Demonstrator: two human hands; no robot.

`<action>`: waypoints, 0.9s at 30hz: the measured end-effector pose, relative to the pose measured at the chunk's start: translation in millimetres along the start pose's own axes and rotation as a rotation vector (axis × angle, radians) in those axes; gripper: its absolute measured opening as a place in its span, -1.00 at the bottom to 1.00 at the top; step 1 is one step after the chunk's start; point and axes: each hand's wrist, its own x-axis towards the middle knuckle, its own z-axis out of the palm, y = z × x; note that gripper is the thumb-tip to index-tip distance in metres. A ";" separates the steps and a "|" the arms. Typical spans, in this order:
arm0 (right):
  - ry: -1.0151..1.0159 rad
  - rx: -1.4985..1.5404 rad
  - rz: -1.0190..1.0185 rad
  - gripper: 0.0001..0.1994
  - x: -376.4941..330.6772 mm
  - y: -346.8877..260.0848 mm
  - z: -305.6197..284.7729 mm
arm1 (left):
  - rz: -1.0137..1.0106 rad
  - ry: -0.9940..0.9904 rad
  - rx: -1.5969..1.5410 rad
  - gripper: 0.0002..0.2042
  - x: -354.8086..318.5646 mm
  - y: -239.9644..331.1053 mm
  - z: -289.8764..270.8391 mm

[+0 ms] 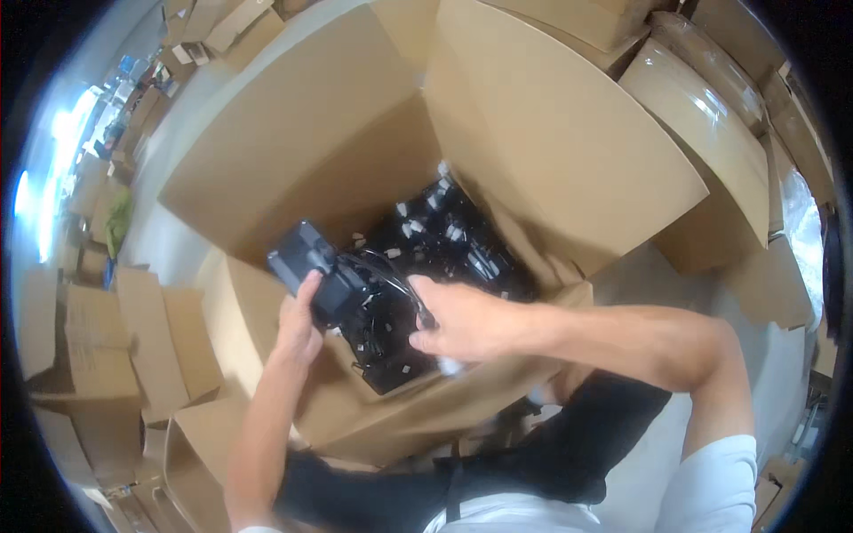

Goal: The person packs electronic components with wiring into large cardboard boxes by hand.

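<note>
A large open cardboard box (293,142) stands in front of me, its flaps spread wide. Inside lie several black power adapters with cables (444,235) and small white tags. My left hand (300,322) holds one black adapter (313,266) up over the box's near left edge. A thin black cable (391,275) runs from that adapter to my right hand (458,320), which pinches the cable above the box's contents.
More cardboard boxes (98,346) are stacked at the left and at the lower left. Taped brown boxes (711,115) rise at the upper right. A pale floor (169,240) shows between them. My dark apron (569,444) fills the lower middle.
</note>
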 end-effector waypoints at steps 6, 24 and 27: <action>0.017 -0.110 -0.025 -0.37 -34.9 12.7 -22.8 | -0.094 -0.176 -0.105 -0.63 116.3 -67.0 73.2; 0.050 -0.009 -0.187 -0.63 -55.3 43.1 -38.9 | 0.178 0.029 0.541 -0.33 247.0 -197.4 173.8; 0.069 -0.061 -0.209 -0.63 -58.6 51.5 -37.8 | 0.050 0.008 0.612 -0.28 226.3 -193.6 210.5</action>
